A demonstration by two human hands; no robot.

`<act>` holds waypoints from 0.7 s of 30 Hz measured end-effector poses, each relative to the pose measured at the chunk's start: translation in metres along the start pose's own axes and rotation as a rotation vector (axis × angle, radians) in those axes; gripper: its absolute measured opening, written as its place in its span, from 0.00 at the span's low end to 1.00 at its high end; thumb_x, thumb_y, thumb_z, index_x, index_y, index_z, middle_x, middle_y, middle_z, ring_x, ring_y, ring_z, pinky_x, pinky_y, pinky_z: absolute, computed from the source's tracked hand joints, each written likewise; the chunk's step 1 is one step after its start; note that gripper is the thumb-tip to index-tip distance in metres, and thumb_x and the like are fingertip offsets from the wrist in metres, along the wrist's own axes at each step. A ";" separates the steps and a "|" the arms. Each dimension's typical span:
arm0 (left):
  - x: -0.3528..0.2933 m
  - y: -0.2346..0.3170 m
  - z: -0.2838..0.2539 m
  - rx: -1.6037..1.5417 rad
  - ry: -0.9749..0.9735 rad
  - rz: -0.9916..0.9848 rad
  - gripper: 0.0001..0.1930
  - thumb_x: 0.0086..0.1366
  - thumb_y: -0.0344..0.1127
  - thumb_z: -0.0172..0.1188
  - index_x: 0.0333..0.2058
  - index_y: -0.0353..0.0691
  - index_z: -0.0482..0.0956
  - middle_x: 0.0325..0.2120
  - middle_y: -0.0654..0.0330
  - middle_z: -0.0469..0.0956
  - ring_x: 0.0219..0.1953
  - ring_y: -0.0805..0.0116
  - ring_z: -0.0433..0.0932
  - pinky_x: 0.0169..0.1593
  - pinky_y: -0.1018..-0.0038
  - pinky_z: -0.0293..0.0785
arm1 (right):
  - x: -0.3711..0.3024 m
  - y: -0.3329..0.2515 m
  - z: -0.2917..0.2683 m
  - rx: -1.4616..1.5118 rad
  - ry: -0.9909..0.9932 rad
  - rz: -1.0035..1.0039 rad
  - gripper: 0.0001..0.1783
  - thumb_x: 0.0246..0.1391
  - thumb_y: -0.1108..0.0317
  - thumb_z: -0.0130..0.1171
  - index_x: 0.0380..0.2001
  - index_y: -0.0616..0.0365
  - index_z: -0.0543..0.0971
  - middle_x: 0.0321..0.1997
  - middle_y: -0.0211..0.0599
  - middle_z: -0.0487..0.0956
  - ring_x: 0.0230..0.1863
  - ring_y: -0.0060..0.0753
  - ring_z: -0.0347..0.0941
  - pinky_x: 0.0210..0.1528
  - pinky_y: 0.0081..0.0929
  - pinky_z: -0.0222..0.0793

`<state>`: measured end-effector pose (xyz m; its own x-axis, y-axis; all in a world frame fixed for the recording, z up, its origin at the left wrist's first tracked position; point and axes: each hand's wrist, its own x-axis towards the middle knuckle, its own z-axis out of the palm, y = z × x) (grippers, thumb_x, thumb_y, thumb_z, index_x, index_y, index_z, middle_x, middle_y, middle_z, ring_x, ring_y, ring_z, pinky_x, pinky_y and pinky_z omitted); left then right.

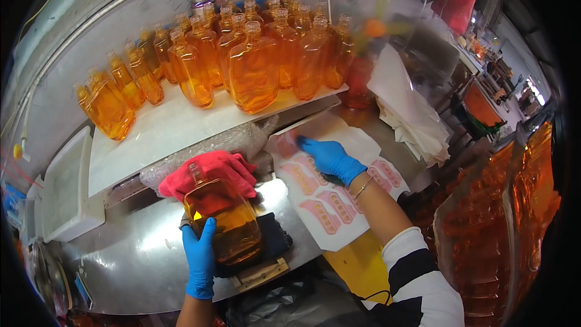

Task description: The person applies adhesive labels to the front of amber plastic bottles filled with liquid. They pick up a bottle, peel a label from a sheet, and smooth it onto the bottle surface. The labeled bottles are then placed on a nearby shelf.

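An amber glass bottle (225, 233) lies tilted in front of me, its neck toward a crumpled red cloth (215, 169). My left hand (201, 254), in a blue glove, grips the bottle's left side, thumb over the near face. A dark folded cloth (276, 236) and a small wooden block (260, 274) sit under and beside the bottle. To the right lies a white sheet (345, 239) bearing several pink decals (331, 209). My right hand (334, 158), also blue-gloved, is over the sheet's far left part, its fingertips closed at a blurred pink decal (284, 143).
Several amber bottles (254, 75) stand on a white board (154, 139) at the back, bubble wrap (181, 156) along its front. A white plastic tub (72, 188) is at the left. Stacked white paper (405, 109) lies far right. Plastic-covered amber bottles (484, 236) fill the right side.
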<state>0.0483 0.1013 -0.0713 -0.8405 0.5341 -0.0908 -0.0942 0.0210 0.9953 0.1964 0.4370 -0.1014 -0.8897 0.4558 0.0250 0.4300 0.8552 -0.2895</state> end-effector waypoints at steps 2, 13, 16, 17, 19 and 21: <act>0.000 0.000 -0.003 -0.023 -0.004 -0.070 0.26 0.58 0.34 0.57 0.53 0.33 0.58 0.46 0.52 0.67 0.46 0.64 0.70 0.47 0.70 0.69 | -0.006 0.006 -0.003 -0.083 -0.014 0.130 0.22 0.50 0.71 0.45 0.51 0.50 0.69 0.47 0.44 0.74 0.42 0.47 0.72 0.44 0.36 0.69; -0.008 0.011 0.011 -0.101 0.098 -0.128 0.26 0.59 0.35 0.56 0.53 0.33 0.59 0.46 0.55 0.66 0.46 0.66 0.68 0.49 0.72 0.68 | -0.041 0.099 -0.040 0.190 0.338 0.524 0.23 0.38 0.52 0.64 0.31 0.60 0.76 0.31 0.45 0.77 0.34 0.45 0.74 0.37 0.36 0.69; -0.006 0.011 0.005 -0.153 0.054 -0.171 0.25 0.59 0.35 0.56 0.53 0.33 0.59 0.46 0.54 0.66 0.46 0.66 0.68 0.49 0.72 0.68 | -0.022 0.096 -0.058 -0.050 0.227 0.585 0.30 0.29 0.46 0.69 0.27 0.63 0.77 0.29 0.47 0.77 0.31 0.46 0.73 0.36 0.34 0.68; -0.006 0.010 0.003 -0.150 0.038 -0.183 0.26 0.59 0.34 0.56 0.53 0.33 0.59 0.46 0.54 0.66 0.47 0.66 0.68 0.49 0.72 0.68 | -0.018 0.099 -0.053 -0.100 0.215 0.566 0.31 0.27 0.45 0.69 0.25 0.64 0.77 0.28 0.47 0.77 0.30 0.45 0.74 0.35 0.34 0.68; -0.004 0.011 -0.002 -0.145 0.010 -0.208 0.26 0.59 0.34 0.56 0.54 0.33 0.58 0.47 0.54 0.66 0.47 0.66 0.68 0.49 0.71 0.68 | -0.008 0.107 -0.054 -0.074 0.057 0.583 0.30 0.27 0.44 0.68 0.21 0.65 0.76 0.24 0.48 0.76 0.26 0.46 0.73 0.31 0.35 0.68; -0.002 0.012 -0.002 -0.107 -0.009 -0.138 0.27 0.59 0.33 0.56 0.55 0.33 0.57 0.47 0.53 0.66 0.47 0.65 0.68 0.49 0.71 0.68 | 0.000 0.127 -0.053 -0.016 -0.062 0.649 0.29 0.30 0.46 0.69 0.24 0.64 0.76 0.25 0.49 0.77 0.28 0.46 0.74 0.32 0.36 0.69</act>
<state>0.0477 0.0986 -0.0593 -0.8108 0.5402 -0.2255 -0.2651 0.0047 0.9642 0.2591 0.5586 -0.0873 -0.4557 0.8661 -0.2054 0.8846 0.4151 -0.2125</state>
